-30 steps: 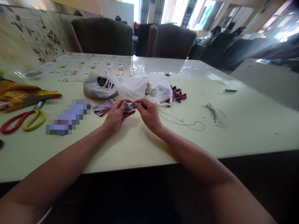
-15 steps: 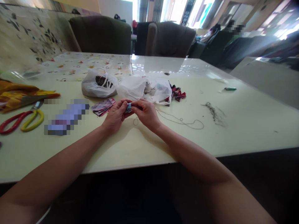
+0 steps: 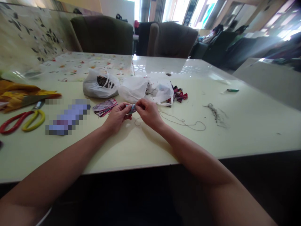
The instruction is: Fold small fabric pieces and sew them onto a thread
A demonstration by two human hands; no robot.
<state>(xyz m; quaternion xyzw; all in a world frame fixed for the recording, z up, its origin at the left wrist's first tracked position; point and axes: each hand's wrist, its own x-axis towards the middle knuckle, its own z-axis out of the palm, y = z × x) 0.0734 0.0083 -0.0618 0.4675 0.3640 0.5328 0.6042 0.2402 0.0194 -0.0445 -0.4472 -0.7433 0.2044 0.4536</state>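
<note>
My left hand (image 3: 117, 116) pinches a small patterned piece of fabric (image 3: 132, 109) just above the pale table (image 3: 150, 147). My right hand (image 3: 148, 112) is closed at the fabric's right edge, its fingers pinched together on something too small to name. A thin thread (image 3: 183, 123) runs from my hands in a loop to the right across the table. A small pile of pink patterned fabric pieces (image 3: 104, 107) lies just left of my left hand.
Two white plastic bags (image 3: 101, 84) (image 3: 145, 88) sit behind my hands, with red fabric scraps (image 3: 179, 94) beside them. Red and yellow scissors (image 3: 22, 120) and yellow cloth (image 3: 21, 95) lie at the left. A tangle of thread (image 3: 215, 113) and a green object (image 3: 232, 90) lie right. Armchairs (image 3: 103, 34) stand behind.
My hands have stayed together on the fabric piece, shifting slightly. A small loop of thread now hangs below them.
</note>
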